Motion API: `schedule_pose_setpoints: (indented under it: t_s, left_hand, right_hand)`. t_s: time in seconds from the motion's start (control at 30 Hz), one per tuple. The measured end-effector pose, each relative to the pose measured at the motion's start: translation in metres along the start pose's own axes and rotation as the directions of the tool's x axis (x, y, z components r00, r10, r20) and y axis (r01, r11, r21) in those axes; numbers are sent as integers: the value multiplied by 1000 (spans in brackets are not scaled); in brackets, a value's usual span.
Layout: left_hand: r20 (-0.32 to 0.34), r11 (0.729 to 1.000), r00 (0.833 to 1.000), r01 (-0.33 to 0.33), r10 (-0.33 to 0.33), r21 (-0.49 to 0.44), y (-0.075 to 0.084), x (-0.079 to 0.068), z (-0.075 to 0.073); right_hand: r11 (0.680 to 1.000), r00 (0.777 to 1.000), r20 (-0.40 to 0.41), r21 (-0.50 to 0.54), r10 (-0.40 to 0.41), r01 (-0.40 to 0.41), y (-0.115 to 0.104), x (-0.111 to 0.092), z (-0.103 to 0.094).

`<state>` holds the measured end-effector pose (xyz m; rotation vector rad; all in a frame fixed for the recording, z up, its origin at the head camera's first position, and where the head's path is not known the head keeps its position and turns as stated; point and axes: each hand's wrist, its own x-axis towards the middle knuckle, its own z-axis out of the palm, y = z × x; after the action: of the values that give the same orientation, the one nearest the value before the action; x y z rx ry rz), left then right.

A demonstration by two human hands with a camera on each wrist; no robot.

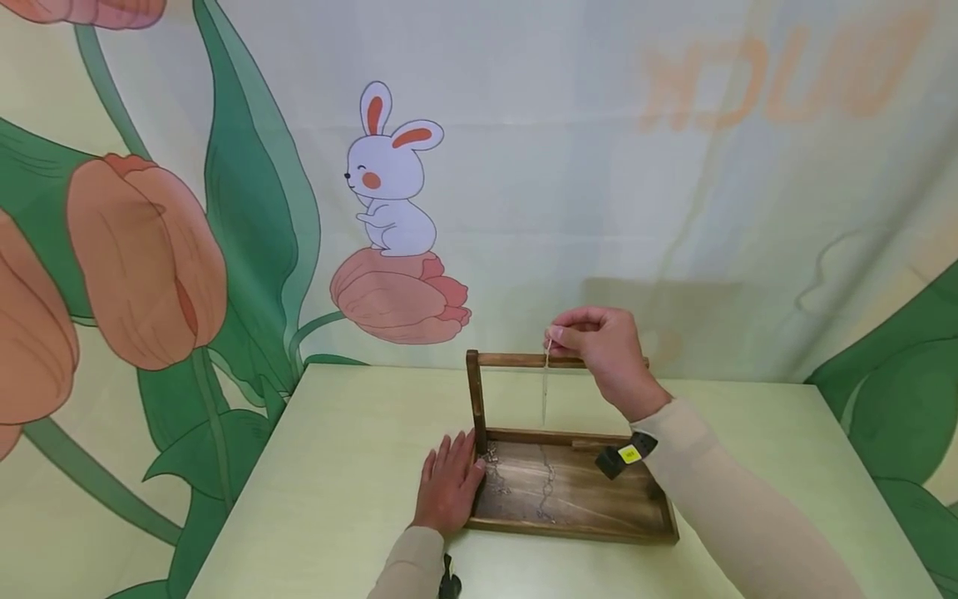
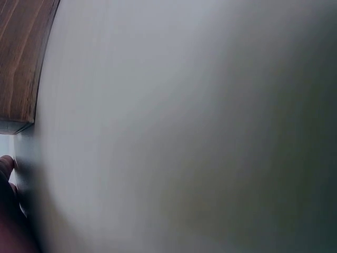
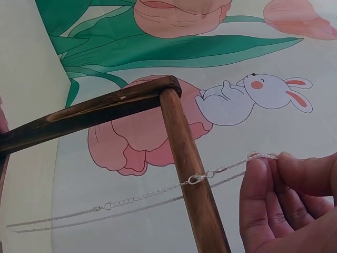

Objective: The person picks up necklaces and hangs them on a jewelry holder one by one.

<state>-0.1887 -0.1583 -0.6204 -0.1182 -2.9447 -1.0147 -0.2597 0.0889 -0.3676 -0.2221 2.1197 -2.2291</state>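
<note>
My right hand (image 1: 612, 356) pinches a silver chain necklace (image 1: 545, 391) between thumb and fingertips. The necklace hangs down in a narrow loop beside the top bar of a dark wooden stand (image 1: 477, 399). In the right wrist view, the necklace's (image 3: 142, 191) lobster clasp and short extender chain show, passing in front of a wooden post. My left hand (image 1: 451, 491) lies with extended fingers at the left side of the stand's tray base (image 1: 576, 532). Thin chains (image 1: 548, 491) lie in the tray, some bunched in its left part.
The stand sits on a pale table (image 1: 337, 466) near its back edge. Behind it hangs a cloth backdrop (image 1: 524, 208) printed with tulips and a white rabbit. The left wrist view is mostly blurred tabletop, with a wooden corner (image 2: 18, 63) at upper left.
</note>
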Motion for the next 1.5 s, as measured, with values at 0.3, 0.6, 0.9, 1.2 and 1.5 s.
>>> schedule_pose_setpoints:
  t_s: [0.3, 0.6, 0.9, 1.2, 1.5]
  left_hand:
    - [-6, 1000, 1000, 1, -1, 11, -2, -2, 4]
    - [-1, 1000, 1000, -5, 5, 24, -1, -2, 3]
    - [-10, 1000, 1000, -4, 4, 11, -2, -2, 3]
    - [-13, 1000, 1000, -12, 12, 20, -2, -1, 2]
    - [-12, 1000, 1000, -9, 9, 19, 0, -2, -2]
  right_hand:
    - [1000, 1000, 18, 0, 7, -7, 2, 0, 7]
    - [1000, 999, 38, 13, 3, -3, 1, 1, 15]
    - [1000, 999, 50, 14, -4, 3, 0, 4, 23]
    - [1000, 998, 59, 23, -5, 4, -1, 5, 33]
    - [1000, 998, 70, 19, 11, -12, -2, 5, 44]
